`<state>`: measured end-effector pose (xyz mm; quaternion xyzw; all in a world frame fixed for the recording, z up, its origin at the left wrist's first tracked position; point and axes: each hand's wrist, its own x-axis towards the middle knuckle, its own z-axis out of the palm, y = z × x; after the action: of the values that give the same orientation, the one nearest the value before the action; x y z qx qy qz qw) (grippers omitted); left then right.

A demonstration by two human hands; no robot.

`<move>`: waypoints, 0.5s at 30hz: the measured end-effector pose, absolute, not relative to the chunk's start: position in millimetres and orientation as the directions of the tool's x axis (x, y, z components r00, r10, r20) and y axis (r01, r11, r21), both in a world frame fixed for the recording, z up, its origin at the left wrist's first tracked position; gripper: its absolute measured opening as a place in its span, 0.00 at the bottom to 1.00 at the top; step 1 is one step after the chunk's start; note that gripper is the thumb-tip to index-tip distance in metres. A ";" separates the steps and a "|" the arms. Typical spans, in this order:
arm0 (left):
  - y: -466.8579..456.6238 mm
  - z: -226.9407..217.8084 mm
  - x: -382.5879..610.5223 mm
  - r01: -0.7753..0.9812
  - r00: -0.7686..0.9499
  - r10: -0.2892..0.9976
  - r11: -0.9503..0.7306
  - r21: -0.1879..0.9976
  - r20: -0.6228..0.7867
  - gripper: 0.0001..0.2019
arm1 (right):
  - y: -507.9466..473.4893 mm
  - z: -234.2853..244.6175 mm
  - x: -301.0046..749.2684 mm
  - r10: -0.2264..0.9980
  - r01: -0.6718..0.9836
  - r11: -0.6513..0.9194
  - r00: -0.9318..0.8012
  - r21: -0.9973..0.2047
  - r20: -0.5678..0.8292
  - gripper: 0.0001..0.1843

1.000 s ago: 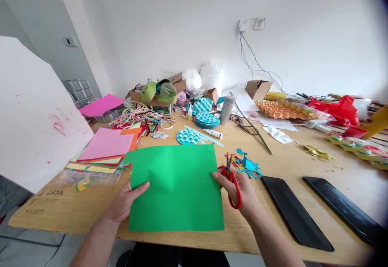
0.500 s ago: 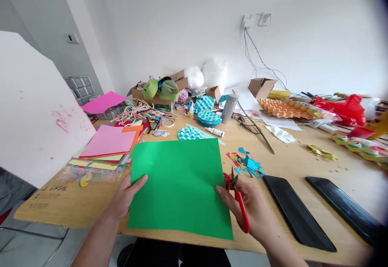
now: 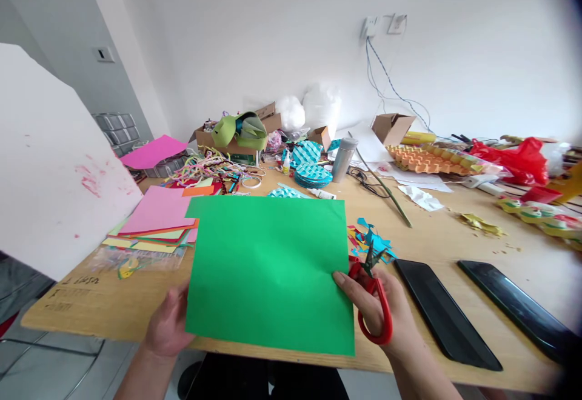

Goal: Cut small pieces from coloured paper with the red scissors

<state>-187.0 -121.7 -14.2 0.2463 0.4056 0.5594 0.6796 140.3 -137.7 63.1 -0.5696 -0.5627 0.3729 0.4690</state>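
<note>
A large sheet of green paper (image 3: pixel 270 273) is held up in front of me, tilted above the table's front edge. My right hand (image 3: pixel 379 306) pinches its right edge, thumb on the front face. The same hand also carries scissors with red handles (image 3: pixel 386 321), looped round the fingers, their dark blades apart and pointing up and away. At the sheet's lower left edge is my left hand (image 3: pixel 168 324). Its thumb is off the paper's front, and the other fingers are hidden behind the sheet.
Blue, red and yellow paper scraps (image 3: pixel 375 239) lie beyond the scissors. Two black phones (image 3: pixel 445 312) rest at right. Coloured paper (image 3: pixel 157 209) is stacked at left beside an upright white board (image 3: pixel 50 163). Farther back stand a grey bottle (image 3: pixel 344 160) and an orange egg tray (image 3: pixel 422 162).
The green paper has shifted slightly and lies flatter to my view. My left hand has slid down its left edge, its thumb leaving the front. The scissors have turned, their blades wider apart.
</note>
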 end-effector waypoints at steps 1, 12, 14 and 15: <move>-123.7 -17.3 -188.1 -0.559 0.062 0.957 0.268 0.785 -0.282 0.28 | -137.9 63.7 139.3 0.990 0.311 0.077 0.087 -0.947 0.109 0.20; -116.6 12.4 -179.3 -0.284 0.044 0.957 0.287 0.915 -0.287 0.21 | -139.4 67.9 128.9 0.987 0.359 0.154 -0.008 -0.921 0.162 0.21; -115.4 15.7 -176.1 -0.200 0.007 0.983 0.182 0.963 -0.184 0.19 | -138.6 65.1 130.2 0.989 0.361 0.139 0.001 -0.922 0.149 0.20; -115.6 16.5 -175.7 -0.173 -0.020 0.990 0.136 0.975 -0.141 0.19 | -138.5 63.9 131.6 0.989 0.354 0.140 0.000 -0.925 0.149 0.19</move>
<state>-175.7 -115.6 16.5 0.4110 0.4967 0.5130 0.5668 131.6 -138.5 63.9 -0.5500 -0.6104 0.3573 0.4442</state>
